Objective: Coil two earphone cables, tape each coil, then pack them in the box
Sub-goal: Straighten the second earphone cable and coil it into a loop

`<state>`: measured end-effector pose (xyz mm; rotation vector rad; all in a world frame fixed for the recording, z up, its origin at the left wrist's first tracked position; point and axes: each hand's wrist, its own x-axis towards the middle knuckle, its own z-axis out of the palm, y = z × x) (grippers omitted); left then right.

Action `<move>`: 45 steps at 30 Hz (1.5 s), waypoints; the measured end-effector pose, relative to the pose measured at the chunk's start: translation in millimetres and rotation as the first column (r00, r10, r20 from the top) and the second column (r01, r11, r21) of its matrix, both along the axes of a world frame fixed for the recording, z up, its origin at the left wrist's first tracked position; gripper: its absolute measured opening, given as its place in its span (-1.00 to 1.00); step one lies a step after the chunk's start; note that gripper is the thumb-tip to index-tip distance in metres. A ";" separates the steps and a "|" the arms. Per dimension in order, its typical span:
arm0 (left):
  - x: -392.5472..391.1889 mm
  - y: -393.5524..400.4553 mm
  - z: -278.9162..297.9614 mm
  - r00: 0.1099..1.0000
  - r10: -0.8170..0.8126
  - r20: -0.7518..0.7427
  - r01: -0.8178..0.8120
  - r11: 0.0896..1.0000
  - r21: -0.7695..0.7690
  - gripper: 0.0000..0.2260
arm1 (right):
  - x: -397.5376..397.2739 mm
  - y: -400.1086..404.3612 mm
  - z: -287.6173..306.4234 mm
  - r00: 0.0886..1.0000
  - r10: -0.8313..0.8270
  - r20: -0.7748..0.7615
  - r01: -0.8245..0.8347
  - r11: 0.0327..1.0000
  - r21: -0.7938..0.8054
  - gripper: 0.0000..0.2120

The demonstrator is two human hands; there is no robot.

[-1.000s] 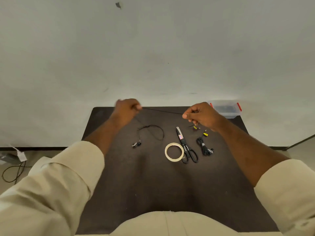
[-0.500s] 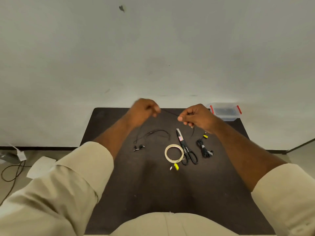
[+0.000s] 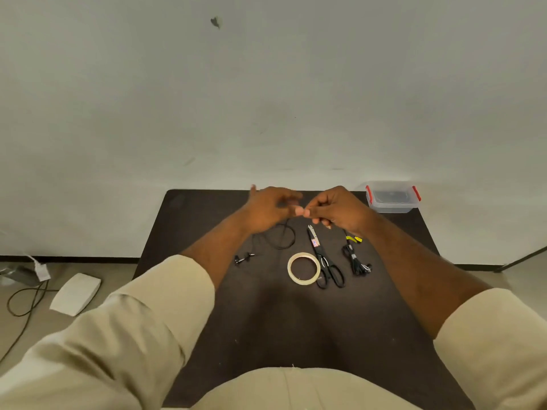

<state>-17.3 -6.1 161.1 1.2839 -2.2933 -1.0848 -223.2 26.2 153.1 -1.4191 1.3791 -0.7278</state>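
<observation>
My left hand [image 3: 270, 207] and my right hand [image 3: 337, 207] meet fingertip to fingertip above the far middle of the dark table [image 3: 207, 220]. Both pinch a thin black earphone cable [image 3: 285, 239], which hangs in a loop below my left hand; its earbuds [image 3: 243, 258] lie on the table. A second black earphone cable [image 3: 356, 261], bundled and bearing a yellow tag, lies to the right. The clear plastic box [image 3: 392, 198] with red clips stands at the far right corner. A roll of pale tape [image 3: 304, 268] lies in the middle.
Black scissors [image 3: 325, 263] lie shut between the tape roll and the bundled cable. On the floor to the left are a white flat object [image 3: 75, 292] and dark power cords [image 3: 23, 297]. A plain wall stands right behind the table.
My left hand has travelled right along the cable until it meets my right hand. The stretched length of cable between them has shortened to nothing, and the loop below has gathered.
</observation>
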 end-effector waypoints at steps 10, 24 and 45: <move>21.8 -17.5 17.7 0.949 0.203 -0.242 -0.217 0.976 -0.033 -0.84 | -27.8 13.6 1.5 0.991 0.100 0.088 -0.107 0.991 0.081 -0.91; -10.4 19.8 3.9 0.882 0.249 -0.400 -0.200 0.966 0.161 -0.83 | 30.6 16.5 44.8 0.469 0.106 0.877 -0.092 0.993 -0.071 -0.79; 18.5 -2.6 94.2 0.994 -0.091 0.061 0.106 0.941 -0.321 -0.92 | 23.0 10.7 49.0 0.992 0.042 0.118 -0.031 0.995 -0.093 -0.80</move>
